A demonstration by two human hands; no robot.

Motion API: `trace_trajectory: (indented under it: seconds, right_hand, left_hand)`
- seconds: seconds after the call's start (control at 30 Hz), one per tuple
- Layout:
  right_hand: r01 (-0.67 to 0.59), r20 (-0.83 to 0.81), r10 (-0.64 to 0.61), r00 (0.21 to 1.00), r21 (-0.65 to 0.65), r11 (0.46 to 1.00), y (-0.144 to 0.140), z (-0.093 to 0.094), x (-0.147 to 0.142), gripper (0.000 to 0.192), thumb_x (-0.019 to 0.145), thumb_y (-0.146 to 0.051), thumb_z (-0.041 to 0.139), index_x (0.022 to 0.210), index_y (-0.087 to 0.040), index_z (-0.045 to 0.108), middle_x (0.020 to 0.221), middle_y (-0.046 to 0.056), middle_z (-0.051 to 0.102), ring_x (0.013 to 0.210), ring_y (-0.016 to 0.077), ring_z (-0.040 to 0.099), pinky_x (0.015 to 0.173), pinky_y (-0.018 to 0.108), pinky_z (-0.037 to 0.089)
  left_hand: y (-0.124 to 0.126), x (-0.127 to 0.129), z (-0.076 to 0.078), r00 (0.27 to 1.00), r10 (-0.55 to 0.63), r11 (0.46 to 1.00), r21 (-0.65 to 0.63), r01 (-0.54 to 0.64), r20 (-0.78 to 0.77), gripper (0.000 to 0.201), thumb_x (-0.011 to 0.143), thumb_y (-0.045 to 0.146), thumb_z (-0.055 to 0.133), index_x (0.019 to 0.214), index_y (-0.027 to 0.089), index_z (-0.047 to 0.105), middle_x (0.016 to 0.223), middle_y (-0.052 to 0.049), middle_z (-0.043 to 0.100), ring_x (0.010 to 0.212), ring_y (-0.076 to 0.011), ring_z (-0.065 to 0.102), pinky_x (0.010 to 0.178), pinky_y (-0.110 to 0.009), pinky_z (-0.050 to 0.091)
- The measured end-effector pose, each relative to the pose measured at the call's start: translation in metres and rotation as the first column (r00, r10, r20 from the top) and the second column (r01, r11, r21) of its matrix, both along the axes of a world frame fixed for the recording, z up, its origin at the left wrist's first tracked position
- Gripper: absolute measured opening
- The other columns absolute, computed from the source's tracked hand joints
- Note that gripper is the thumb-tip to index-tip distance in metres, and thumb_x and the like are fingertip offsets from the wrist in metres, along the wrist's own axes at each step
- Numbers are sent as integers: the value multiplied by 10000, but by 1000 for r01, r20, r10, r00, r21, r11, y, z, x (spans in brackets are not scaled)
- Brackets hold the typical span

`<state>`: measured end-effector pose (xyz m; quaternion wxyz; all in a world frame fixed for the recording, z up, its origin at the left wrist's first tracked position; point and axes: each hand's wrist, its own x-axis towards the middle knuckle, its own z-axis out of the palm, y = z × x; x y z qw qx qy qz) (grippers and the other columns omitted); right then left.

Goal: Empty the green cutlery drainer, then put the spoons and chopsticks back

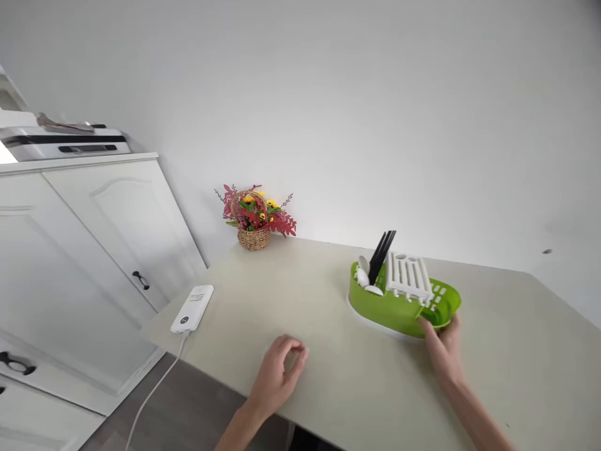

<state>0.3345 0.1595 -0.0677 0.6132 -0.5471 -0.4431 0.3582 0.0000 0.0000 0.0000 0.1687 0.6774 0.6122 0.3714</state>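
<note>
A green plastic cutlery holder (389, 310) with a white base sits at the right of the table. Black chopsticks (380, 255) and white spoons (362, 275) stand in its left compartment. Over its middle lies a white slotted rack (408, 275), slightly tilted. My right hand (444, 347) grips the near right end of the holder, thumb on the front and fingers round the end, partly hidden. To the left, apart from the holder, my left hand (279, 376) rests at the table's near edge. Its thumb and index finger curl together in a loop, with nothing visible in them.
A wicker basket (253, 239) of red and yellow flowers stands against the wall. A white power bank (192, 308) with a cable (154, 388) hanging off the edge lies at the left. Beside the table (319, 300) is a white cabinet (94, 250) with a suitcase-like case (70, 143) on top.
</note>
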Motion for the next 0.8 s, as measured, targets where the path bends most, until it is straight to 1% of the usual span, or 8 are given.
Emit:
trace_trajectory:
  seconds: [0.07,0.17,0.27,0.33,0.43,0.5,0.63,0.8]
  right_hand:
    - [-48,10,48,999,1,999,-14,3,-16,914,795,-634,722,1547,-279,344,1504,108,495,1331,352,500,1148,552,395]
    - [-108,30,107,994,44,993,-31,7,-32,877,819,-615,715,1550,-286,361,1526,94,496,1348,338,498,1159,522,394]
    - [-142,27,140,990,83,986,-41,12,-40,855,845,-596,701,1566,-287,361,1526,87,523,1369,329,502,1169,522,387]
    - [-151,20,150,989,101,983,-44,15,-42,849,854,-581,701,1574,-283,365,1522,89,539,1373,322,512,1171,517,388]
    - [-164,2,165,986,117,979,-45,20,-42,830,849,-571,712,1562,-287,397,1504,88,566,1359,318,532,1156,508,409]
    - [-171,-14,174,985,118,978,-44,21,-41,805,842,-571,719,1538,-285,433,1480,83,590,1349,321,543,1140,506,429]
    - [-169,-45,176,983,128,977,-42,18,-40,816,815,-576,737,1520,-272,461,1473,86,601,1354,330,544,1120,497,458]
    - [-159,-38,167,985,158,975,-40,16,-40,869,802,-606,734,1542,-258,440,1470,100,602,1365,335,537,1117,505,465]
  left_hand:
    - [13,7,12,999,22,996,84,-24,24,219,1004,440,579,1128,264,615,1155,-86,671,1112,-255,655,964,-412,542]
    - [48,21,37,998,44,973,225,-51,36,658,889,529,726,1424,263,450,1482,-156,484,1414,-339,477,1141,-526,445]
    - [90,34,69,996,-79,953,289,90,-49,1149,658,653,881,1554,231,301,1615,-209,311,1519,-414,310,1212,-582,347]
    - [113,40,89,967,-206,936,258,240,-152,1233,549,687,920,1541,225,352,1582,-196,389,1481,-410,371,1212,-551,358]
    - [134,45,108,888,-349,892,185,413,-299,1031,552,694,910,1397,234,540,1394,-135,600,1331,-357,535,1152,-487,428]
    - [141,47,112,851,-376,869,178,461,-368,877,596,686,889,1296,233,617,1283,-114,659,1252,-331,579,1102,-462,462]
    - [149,51,111,804,-383,844,181,504,-454,613,669,600,872,1120,220,704,1119,-96,689,1139,-295,610,1008,-416,507]
    - [155,56,105,776,-434,825,144,546,-457,306,813,512,786,833,211,734,923,-43,709,851,-191,682,774,-301,524]
